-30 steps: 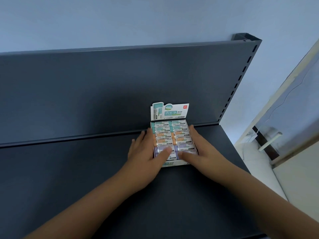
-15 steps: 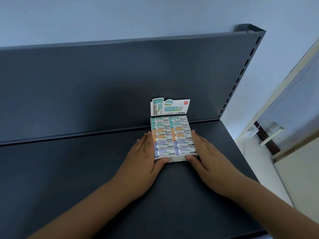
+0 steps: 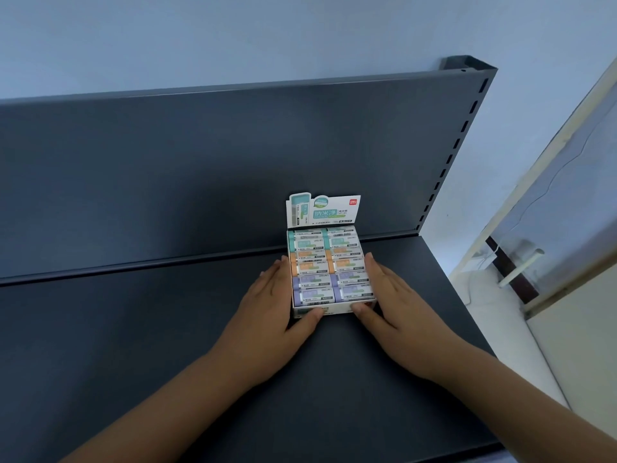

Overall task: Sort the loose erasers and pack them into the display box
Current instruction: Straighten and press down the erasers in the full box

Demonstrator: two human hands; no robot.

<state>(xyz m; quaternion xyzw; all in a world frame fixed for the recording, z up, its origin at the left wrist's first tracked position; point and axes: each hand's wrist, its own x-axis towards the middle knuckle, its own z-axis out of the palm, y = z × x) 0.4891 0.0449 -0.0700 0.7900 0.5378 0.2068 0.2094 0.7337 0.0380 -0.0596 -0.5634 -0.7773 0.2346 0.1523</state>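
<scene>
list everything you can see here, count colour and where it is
display box: 1, white, on the shelf, near the back panel
header card: 1, white and teal print, upright at the box's back
teal erasers: 4 showing, two back rows in the box
orange erasers: 4 showing, two middle rows
purple erasers: 4 showing, two front rows
shelf: 1, dark grey, under the box
back panel: 1, dark grey, behind the shelf
slotted upright: 1, dark grey, panel's right edge
wall: light blue, above the panel
left hand: fingers straight along the box's left side, thumb on its front
right hand: fingers straight along the right side, thumb on its front
</scene>
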